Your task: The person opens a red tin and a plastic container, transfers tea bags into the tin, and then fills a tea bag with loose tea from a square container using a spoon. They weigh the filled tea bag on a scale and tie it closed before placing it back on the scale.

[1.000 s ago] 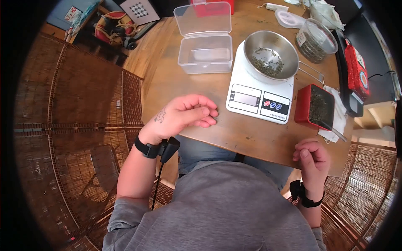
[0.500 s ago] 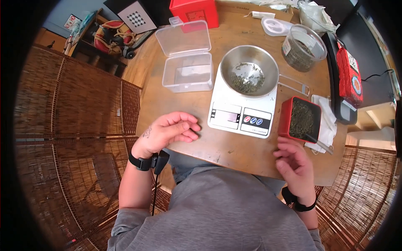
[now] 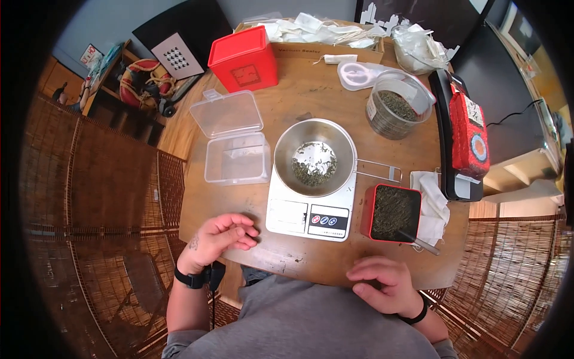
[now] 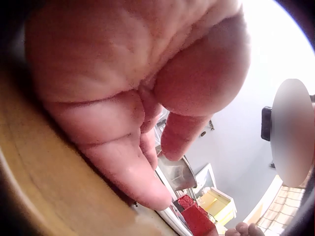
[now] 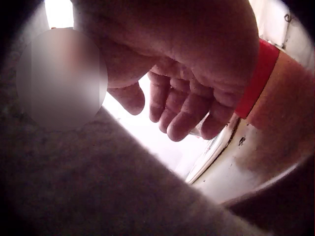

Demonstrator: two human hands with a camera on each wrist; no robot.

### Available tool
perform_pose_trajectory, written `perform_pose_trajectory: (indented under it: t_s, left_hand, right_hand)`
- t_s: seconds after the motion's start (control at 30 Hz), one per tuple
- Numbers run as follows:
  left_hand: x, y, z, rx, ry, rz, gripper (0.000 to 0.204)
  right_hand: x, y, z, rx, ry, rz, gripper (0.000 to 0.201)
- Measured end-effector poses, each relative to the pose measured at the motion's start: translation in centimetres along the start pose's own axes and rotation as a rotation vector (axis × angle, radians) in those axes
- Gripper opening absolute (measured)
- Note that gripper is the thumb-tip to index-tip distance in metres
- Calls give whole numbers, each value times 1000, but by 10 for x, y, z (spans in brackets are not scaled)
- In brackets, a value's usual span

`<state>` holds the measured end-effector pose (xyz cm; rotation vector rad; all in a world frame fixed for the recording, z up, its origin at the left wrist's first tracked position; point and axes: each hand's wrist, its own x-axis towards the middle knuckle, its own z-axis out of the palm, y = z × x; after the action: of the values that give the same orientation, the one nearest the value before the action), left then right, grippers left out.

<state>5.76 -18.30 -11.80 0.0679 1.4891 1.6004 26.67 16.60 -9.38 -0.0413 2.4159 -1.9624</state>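
A white kitchen scale [image 3: 308, 222] stands mid-table. On it sits a steel pan [image 3: 286, 146] with a wire handle and some dried leaves [image 3: 315, 175] at the bottom. My left hand [image 3: 218, 239] rests at the table's front edge, left of the scale, fingers loosely bent and holding nothing. In the left wrist view its fingers [image 4: 123, 169] lie close to the wooden top. My right hand [image 3: 385, 284] hovers by the front edge, fingers relaxed and nothing in them. Beyond it stands a red tin [image 3: 369, 216] full of dried leaves, with a spoon handle [image 3: 427, 246] sticking out.
An open clear plastic box [image 3: 238, 158] stands left of the pan. Behind are a red lidded box [image 3: 244, 58] and a carton [image 3: 287, 52] of white bags. Toward the right are a clear jar [image 3: 382, 124] of leaves, a white cloth [image 3: 431, 212] and a red packet [image 3: 469, 134].
The head view has swung, bringing more of the table's back into sight. My right hand has moved left along the front edge, its fingers loosening. The left hand stays beside the scale.
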Motion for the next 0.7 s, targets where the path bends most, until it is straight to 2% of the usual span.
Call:
perform_pose_trajectory:
  t_s: [0.1,0.13,0.2,0.27,0.33,0.4,0.47,0.5,0.6,0.63,0.67,0.7]
  left_hand:
    - [-4,2,9,216,-32,60,24]
    - [-10,13,15,410,-92,46,24]
    - [-10,30,24,531,-355,245,28]
    - [-8,44,53,414,-416,300,29]
    - [8,51,78,459,-492,354,35]
    - [21,52,101,201,-542,283,42]
    - [32,60,109,330,-642,323,43]
    - [35,64,109,450,-719,359,44]
    - [33,63,95,473,-677,346,41]
    - [26,70,90,620,-556,394,32]
    - [18,73,81,620,-547,394,32]
    - [9,73,71,623,-411,350,26]
  right_hand:
    - [7,5,6,-57,36,-210,16]
    - [11,2,6,-62,55,-220,16]
    - [15,-8,10,-10,44,-302,17]
    - [22,-20,15,-13,65,-347,18]
    - [32,-36,22,10,-29,-475,19]
    - [41,-43,35,6,-25,-508,19]
    - [52,-44,45,-36,-12,-585,20]
    - [48,-46,46,-124,-2,-493,18]
    - [35,-32,43,-115,117,-477,17]
    - [23,-25,40,-103,158,-432,17]
    - [7,-19,37,-99,151,-436,17]
    - [-10,-14,35,-64,192,-334,18]
